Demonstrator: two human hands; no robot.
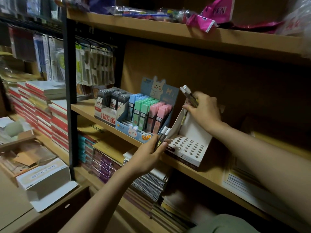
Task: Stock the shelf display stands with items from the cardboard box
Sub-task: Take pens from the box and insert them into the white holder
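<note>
Here the wooden shelf unit [117, 130] fills most of the view, with a dark metal upright [69, 91] at its left edge and a dim stockroom around it. On the middle shelf board stand three display stands side by side. The white stand [190, 145] on the right is the largest; its floor is a grid of round holes, all of them bare as far as can be seen, and its tall back panel leans rearward. Just to its left, the blue rabbit stand [148, 118] holds upright rows of blue, green and pink lead cases. Farthest left, a grey stand [107, 108] holds dark lead cases.

The right hand [204, 109] is up at the white stand's back panel, its grip closed round a small bundle of pencils [189, 95]; their long axis runs steeply, white caps pointing up and to the left, tips down toward the stand. The left hand [149, 154] is at the stand's front left corner, its grip clenched on a second bundle [162, 137], white caps pointing up and right, toward the holes.

On the shelf above lie clear packets and a pink bag [213, 15]. Below are spiral notebooks [148, 185] and stacked pads. At the lower left, a white box [43, 177] sits on a bench beside open cardboard boxes [25, 148], and red-edged books [42, 108] are piled behind them.
</note>
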